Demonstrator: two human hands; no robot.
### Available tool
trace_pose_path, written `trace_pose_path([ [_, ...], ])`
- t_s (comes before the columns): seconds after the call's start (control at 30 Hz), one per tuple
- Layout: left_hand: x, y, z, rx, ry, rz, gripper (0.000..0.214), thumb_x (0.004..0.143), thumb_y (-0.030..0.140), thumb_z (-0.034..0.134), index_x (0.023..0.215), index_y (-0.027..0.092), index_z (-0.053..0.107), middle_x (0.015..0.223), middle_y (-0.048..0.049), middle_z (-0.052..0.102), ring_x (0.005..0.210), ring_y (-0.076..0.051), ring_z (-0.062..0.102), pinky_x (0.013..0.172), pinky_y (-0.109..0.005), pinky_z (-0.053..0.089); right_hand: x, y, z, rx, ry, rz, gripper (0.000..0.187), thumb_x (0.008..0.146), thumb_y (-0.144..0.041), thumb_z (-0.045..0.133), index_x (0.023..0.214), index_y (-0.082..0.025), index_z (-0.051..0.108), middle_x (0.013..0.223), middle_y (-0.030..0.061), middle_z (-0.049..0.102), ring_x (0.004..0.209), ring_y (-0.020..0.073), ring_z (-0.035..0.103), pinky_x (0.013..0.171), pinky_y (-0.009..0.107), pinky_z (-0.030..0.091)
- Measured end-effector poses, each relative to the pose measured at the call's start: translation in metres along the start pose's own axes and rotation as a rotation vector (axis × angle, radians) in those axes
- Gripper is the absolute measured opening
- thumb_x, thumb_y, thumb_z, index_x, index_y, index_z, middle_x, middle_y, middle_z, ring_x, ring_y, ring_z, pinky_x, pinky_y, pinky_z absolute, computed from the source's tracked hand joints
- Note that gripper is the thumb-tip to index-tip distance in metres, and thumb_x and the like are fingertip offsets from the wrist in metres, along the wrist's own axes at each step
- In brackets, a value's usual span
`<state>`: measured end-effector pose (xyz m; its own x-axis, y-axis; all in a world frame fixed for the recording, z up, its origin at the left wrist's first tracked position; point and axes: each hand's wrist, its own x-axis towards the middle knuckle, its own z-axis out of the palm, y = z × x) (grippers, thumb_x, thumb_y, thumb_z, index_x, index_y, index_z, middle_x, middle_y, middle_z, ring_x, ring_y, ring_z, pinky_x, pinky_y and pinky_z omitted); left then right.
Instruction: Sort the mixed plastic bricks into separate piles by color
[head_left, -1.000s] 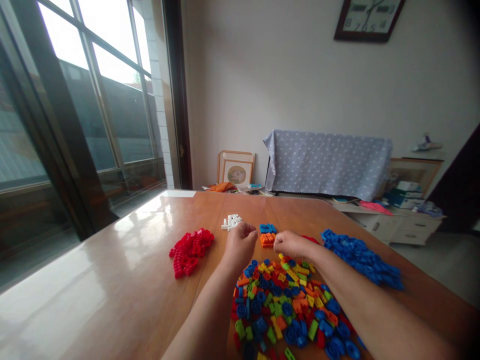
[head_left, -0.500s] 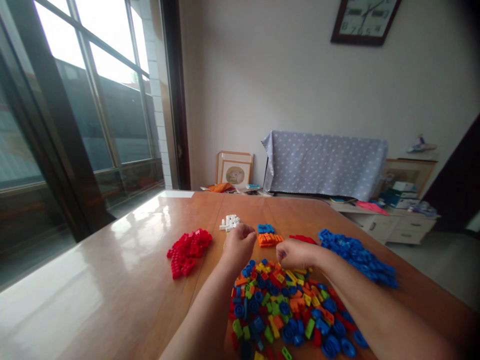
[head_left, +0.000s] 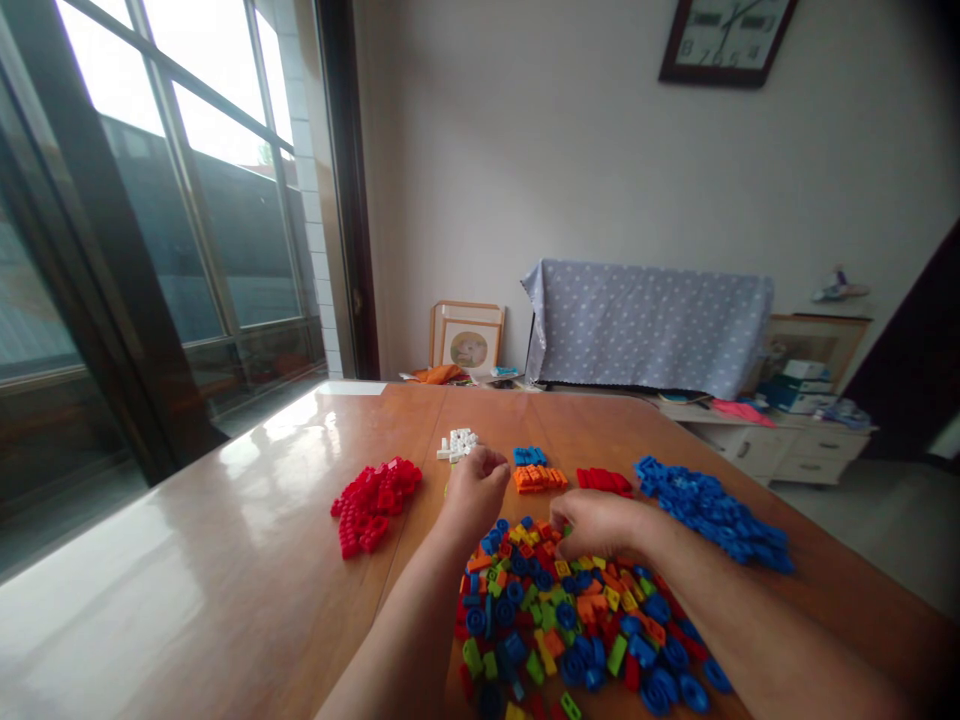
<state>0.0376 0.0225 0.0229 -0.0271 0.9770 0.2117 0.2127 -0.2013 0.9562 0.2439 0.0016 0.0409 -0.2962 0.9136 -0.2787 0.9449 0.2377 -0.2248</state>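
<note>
My left hand (head_left: 484, 485) is closed, fingers curled together, just in front of the white bricks (head_left: 457, 445); anything inside it is hidden. A sliver of yellow-green shows beside its wrist. Curled over the far edge of a mixed pile of toy building bricks (head_left: 555, 610) is my right hand (head_left: 596, 522). Its fingertips touch down among the pieces, and a bit of green shows by them; I cannot make out what they pinch. Beyond the hands lie orange bricks (head_left: 540, 479), blue bricks (head_left: 529, 456) and a row of red bricks (head_left: 604, 482).
A heap of red bricks (head_left: 375, 505) lies left of my left forearm. Right of the red row spreads a large heap of blue pieces (head_left: 712, 515). All rest on a glossy wooden table (head_left: 225, 560). A low cabinet (head_left: 802, 455) stands beyond its far right edge.
My right hand has come down and nearer to me onto the pile, uncovering more of the red row. My left hand has hardly moved.
</note>
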Motion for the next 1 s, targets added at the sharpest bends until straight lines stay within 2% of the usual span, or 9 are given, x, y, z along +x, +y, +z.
trace_pose_path([
  [0.2,0.0,-0.001,0.0,0.024,0.013,0.032,0.007,0.077,0.024,0.062,0.076,0.017,0.061,0.061,0.0035,0.055,0.055,-0.009,0.048,0.052,-0.019,0.035,0.005,0.004,0.009,0.012,0.018,-0.011,0.019,0.066,-0.024,0.069,0.084,-0.022,0.075,0.07,-0.0005,0.069,0.06,0.0137,0.057,0.051,0.023,0.03],
  [0.37,0.0,-0.002,0.0,0.031,0.01,0.02,0.008,0.077,0.025,0.063,0.078,0.017,0.063,0.062,0.0028,0.056,0.056,-0.01,0.049,0.052,-0.019,0.035,0.012,0.014,0.007,0.159,0.077,-0.05,0.019,0.071,-0.023,0.065,0.086,-0.02,0.075,0.074,-0.001,0.071,0.065,0.0126,0.06,0.051,0.02,0.031],
  [0.63,0.0,-0.001,0.0,0.032,0.006,0.019,0.008,0.077,0.025,0.062,0.077,0.017,0.062,0.062,0.0027,0.056,0.056,-0.009,0.049,0.052,-0.018,0.035,0.042,0.038,0.01,0.12,0.324,0.178,0.01,0.072,-0.025,0.067,0.079,-0.019,0.069,0.078,0.0027,0.071,0.071,0.0145,0.059,0.057,0.022,0.031],
  [0.83,-0.001,0.004,-0.001,0.031,0.01,0.003,0.008,0.076,0.025,0.063,0.077,0.017,0.062,0.063,0.0021,0.058,0.057,-0.01,0.049,0.052,-0.018,0.035,0.052,0.039,0.016,0.133,0.326,0.17,0.011,0.076,-0.022,0.063,0.081,-0.02,0.072,0.076,0.0006,0.072,0.067,0.0127,0.059,0.057,0.021,0.032],
  [1.0,-0.001,0.005,-0.002,0.047,0.002,-0.009,0.008,0.077,0.025,0.063,0.077,0.017,0.062,0.063,0.0023,0.058,0.057,-0.01,0.049,0.052,-0.018,0.036,0.052,0.045,0.013,0.088,0.357,0.242,0.015,0.08,-0.026,0.058,0.075,-0.018,0.07,0.07,0.0025,0.069,0.063,0.0137,0.055,0.055,0.023,0.027],
])
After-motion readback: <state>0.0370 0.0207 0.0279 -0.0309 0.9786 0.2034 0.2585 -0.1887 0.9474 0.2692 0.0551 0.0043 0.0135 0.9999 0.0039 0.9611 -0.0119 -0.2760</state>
